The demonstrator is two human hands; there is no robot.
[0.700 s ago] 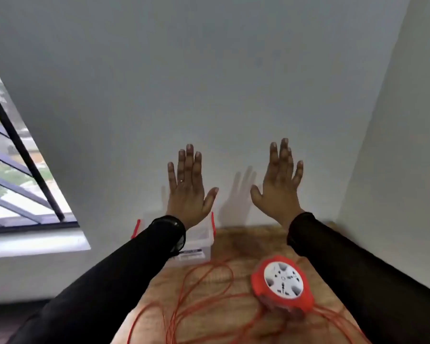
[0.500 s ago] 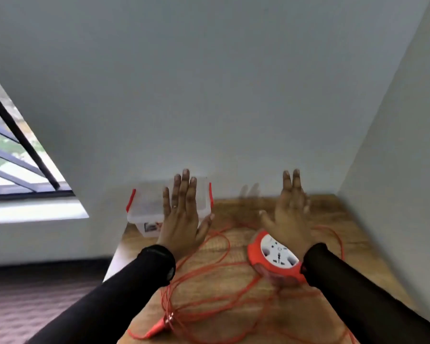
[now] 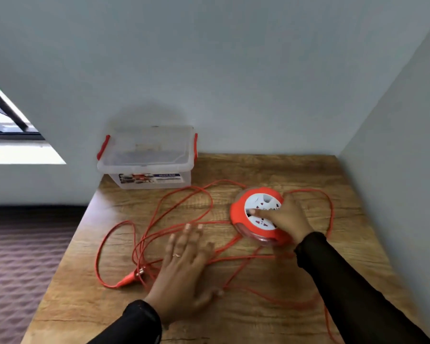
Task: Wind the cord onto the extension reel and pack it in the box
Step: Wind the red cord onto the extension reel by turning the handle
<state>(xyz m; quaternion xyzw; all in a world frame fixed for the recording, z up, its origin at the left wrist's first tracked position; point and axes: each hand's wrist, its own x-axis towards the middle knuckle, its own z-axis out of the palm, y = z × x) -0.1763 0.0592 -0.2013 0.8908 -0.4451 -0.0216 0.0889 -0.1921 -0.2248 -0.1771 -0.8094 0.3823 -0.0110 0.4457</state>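
A round orange extension reel (image 3: 238, 214) with a white socket face lies flat on the wooden table (image 3: 271, 170), right of centre. My right hand (image 3: 287, 217) rests on top of it, fingers laid across the white face. The orange cord (image 3: 159, 209) sprawls in loose loops over the table, its plug (image 3: 130, 278) lying near the left edge. My left hand (image 3: 184, 269) lies flat, fingers spread, on the cord loops in the middle. A clear plastic box (image 3: 147, 157) with red latches stands at the table's back left, lid on.
Grey walls close off the table at the back and on the right (image 3: 395, 170). The table's left edge drops to a dark patterned floor (image 3: 23, 256). A window (image 3: 5, 120) is at the far left.
Both hands came down from in front of the wall: the right one onto the reel, the left one onto the cord loops. The view tilted down toward the table.
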